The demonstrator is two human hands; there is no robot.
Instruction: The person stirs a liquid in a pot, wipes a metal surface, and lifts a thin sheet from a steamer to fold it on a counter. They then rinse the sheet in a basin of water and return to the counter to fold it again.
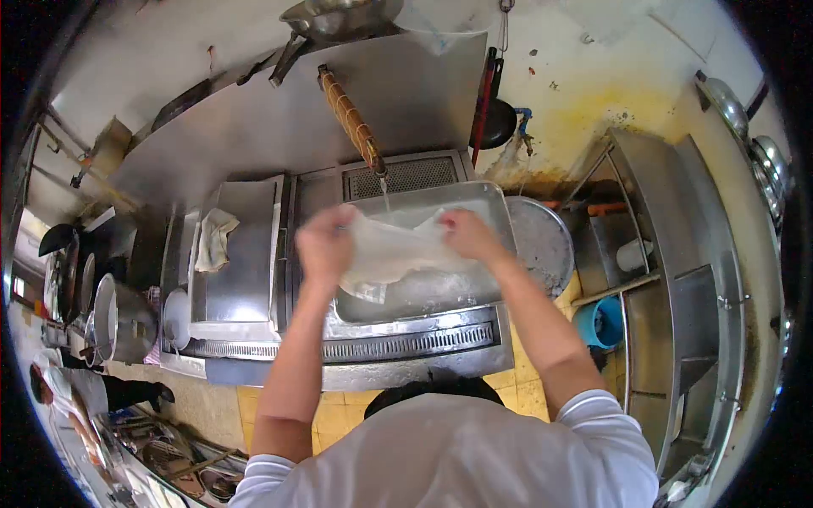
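Note:
A wet whitish cloth (pixel 394 247) is stretched between my two hands above a large metal tray (pixel 419 313). My left hand (pixel 326 245), slightly blurred, grips the cloth's left end. The cloth's upper right corner is pinched in my right hand (pixel 464 233). Water runs in a thin stream from a wrapped pipe (pixel 351 118) behind the cloth. The lower left part of the cloth hangs down to the tray.
Another cloth (pixel 216 240) lies on the steel counter (pixel 237 296) at left. Right of the tray stands a round basin (pixel 542 245), then a blue bucket (pixel 600 323) and a metal rack (pixel 677 279). A person (pixel 80 394) is at far left.

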